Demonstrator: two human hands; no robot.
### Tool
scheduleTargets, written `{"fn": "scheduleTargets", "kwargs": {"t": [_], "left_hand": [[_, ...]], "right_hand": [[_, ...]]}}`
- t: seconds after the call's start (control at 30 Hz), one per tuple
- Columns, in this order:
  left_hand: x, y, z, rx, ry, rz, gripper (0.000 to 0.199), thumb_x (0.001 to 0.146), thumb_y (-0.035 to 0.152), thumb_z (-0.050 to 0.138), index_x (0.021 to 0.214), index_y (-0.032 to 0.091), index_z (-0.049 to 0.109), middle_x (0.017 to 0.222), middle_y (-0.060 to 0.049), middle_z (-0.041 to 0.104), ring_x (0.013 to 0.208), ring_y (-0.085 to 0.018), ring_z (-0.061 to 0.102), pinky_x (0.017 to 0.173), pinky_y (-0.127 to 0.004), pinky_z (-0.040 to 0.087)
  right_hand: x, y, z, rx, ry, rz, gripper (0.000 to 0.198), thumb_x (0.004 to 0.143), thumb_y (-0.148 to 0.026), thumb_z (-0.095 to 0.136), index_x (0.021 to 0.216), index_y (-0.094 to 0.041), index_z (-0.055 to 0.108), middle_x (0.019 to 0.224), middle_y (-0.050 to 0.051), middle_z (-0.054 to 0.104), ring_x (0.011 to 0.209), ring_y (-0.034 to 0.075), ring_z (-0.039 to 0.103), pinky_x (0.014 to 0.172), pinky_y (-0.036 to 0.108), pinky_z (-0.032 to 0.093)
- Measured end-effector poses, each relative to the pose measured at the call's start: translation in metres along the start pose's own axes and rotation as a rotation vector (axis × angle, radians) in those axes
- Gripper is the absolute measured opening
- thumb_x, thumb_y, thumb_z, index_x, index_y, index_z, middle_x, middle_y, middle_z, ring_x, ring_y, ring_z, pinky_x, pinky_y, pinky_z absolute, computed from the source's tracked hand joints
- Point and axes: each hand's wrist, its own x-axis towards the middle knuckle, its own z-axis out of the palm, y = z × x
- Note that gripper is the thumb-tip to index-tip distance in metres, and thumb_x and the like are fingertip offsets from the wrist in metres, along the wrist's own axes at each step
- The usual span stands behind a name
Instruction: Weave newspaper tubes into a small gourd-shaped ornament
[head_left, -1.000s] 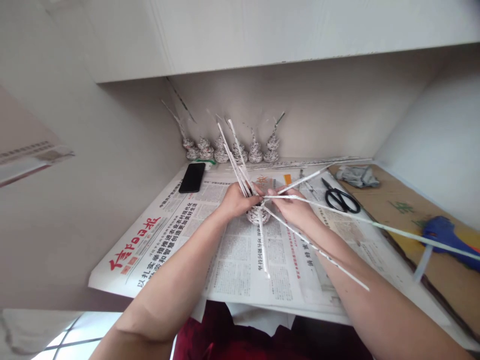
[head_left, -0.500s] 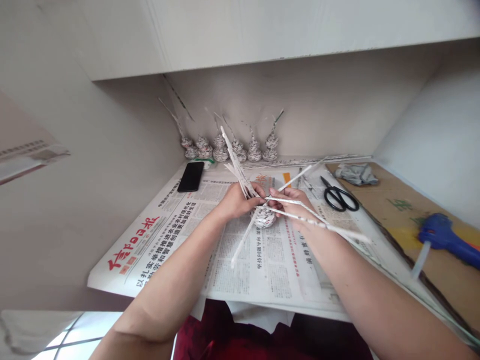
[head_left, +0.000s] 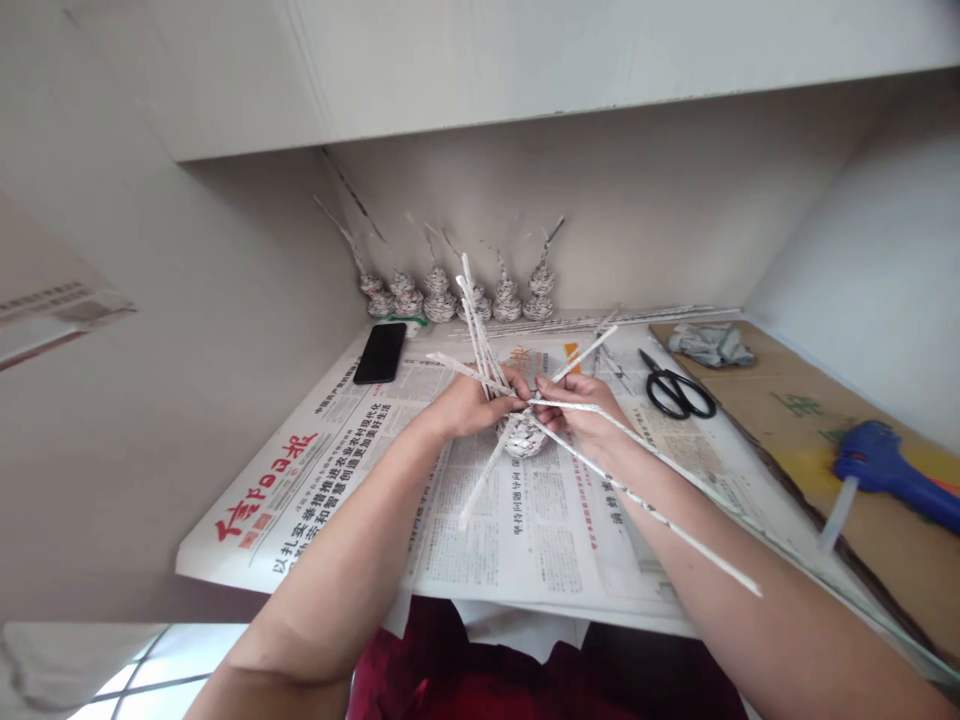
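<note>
A small round body woven from rolled newspaper strips (head_left: 523, 438) sits between my hands over the newspaper sheet (head_left: 495, 560). Several paper strips (head_left: 660, 518) stick out of its top, some upward and others sideways or toward me. My left hand (head_left: 480, 400) is closed round the base of the upright strips on the left side, thumb and fingers pinched near the opening. On the right, my right hand (head_left: 581, 403) pinches a paper strip at the rim, and long strips cross over its wrist. The fingertips partly hide the weave.
Several gourd-shaped woven pieces (head_left: 506, 298) stand along the back wall. A black phone (head_left: 380, 353) lies at the left. To the right are black-handled scissors (head_left: 679, 393), a crumpled cloth or paper (head_left: 711, 345), a cardboard sheet (head_left: 787, 400) and a blue glue gun (head_left: 877, 460).
The upright strips by my left hand have fanned apart, one now leaning left. A long strip on the right has swung down toward me. Both hands stay at the rim.
</note>
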Motion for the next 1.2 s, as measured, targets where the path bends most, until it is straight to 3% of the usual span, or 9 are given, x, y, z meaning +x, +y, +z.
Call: {"fn": "scheduleTargets", "kwargs": {"t": [0.27,0.4,0.7,0.9,1.1,1.2], "left_hand": [[-0.001,0.002,-0.004,0.155,0.005,0.015,0.008,0.077,0.017,0.063,0.081,0.018,0.069,0.084,-0.004,0.072,0.084,-0.016,0.066,0.085,-0.029,0.050],[-0.001,-0.001,-0.004,0.153,0.009,-0.022,0.009,0.077,0.018,0.064,0.083,0.019,0.070,0.086,-0.003,0.072,0.085,-0.016,0.066,0.086,-0.029,0.050],[-0.001,0.004,-0.001,0.092,0.008,0.025,0.010,0.080,0.017,0.061,0.084,0.015,0.071,0.086,-0.005,0.072,0.084,-0.016,0.066,0.084,-0.028,0.050],[0.001,0.002,0.004,0.028,0.029,0.006,0.008,0.078,0.018,0.065,0.083,0.014,0.069,0.085,-0.004,0.071,0.083,-0.016,0.066,0.083,-0.027,0.050],[0.003,-0.001,0.007,-0.027,0.155,-0.019,0.025,0.068,0.019,0.075,0.090,0.014,0.064,0.085,-0.003,0.070,0.083,-0.017,0.065,0.081,-0.028,0.050],[0.004,-0.005,0.005,-0.072,0.152,-0.031,0.029,0.066,0.019,0.076,0.092,0.014,0.065,0.088,-0.003,0.071,0.084,-0.017,0.066,0.081,-0.028,0.050]], "right_hand": [[-0.002,0.002,0.001,0.017,-0.004,-0.069,0.042,0.052,-0.048,0.086,0.057,-0.017,0.057,0.047,0.000,0.061,0.037,0.010,0.054,0.033,0.019,0.043],[-0.004,-0.002,0.004,0.007,0.017,-0.032,0.044,0.047,-0.046,0.088,0.055,-0.017,0.056,0.046,-0.001,0.060,0.037,0.010,0.053,0.033,0.019,0.043],[0.000,-0.002,0.000,-0.012,-0.008,0.026,0.037,0.057,-0.041,0.085,0.053,-0.019,0.055,0.048,-0.001,0.063,0.040,0.012,0.056,0.037,0.022,0.046],[-0.003,-0.003,-0.002,-0.070,-0.038,-0.048,0.037,0.056,-0.044,0.084,0.056,-0.019,0.057,0.050,-0.002,0.063,0.041,0.011,0.056,0.039,0.022,0.046],[-0.005,-0.004,-0.003,-0.122,-0.087,-0.115,0.040,0.061,-0.054,0.079,0.058,-0.018,0.062,0.053,-0.001,0.063,0.042,0.012,0.057,0.041,0.024,0.046],[-0.005,-0.006,-0.004,-0.185,-0.111,-0.127,0.043,0.064,-0.058,0.075,0.059,-0.017,0.064,0.054,0.001,0.064,0.044,0.013,0.058,0.044,0.024,0.046]]}}
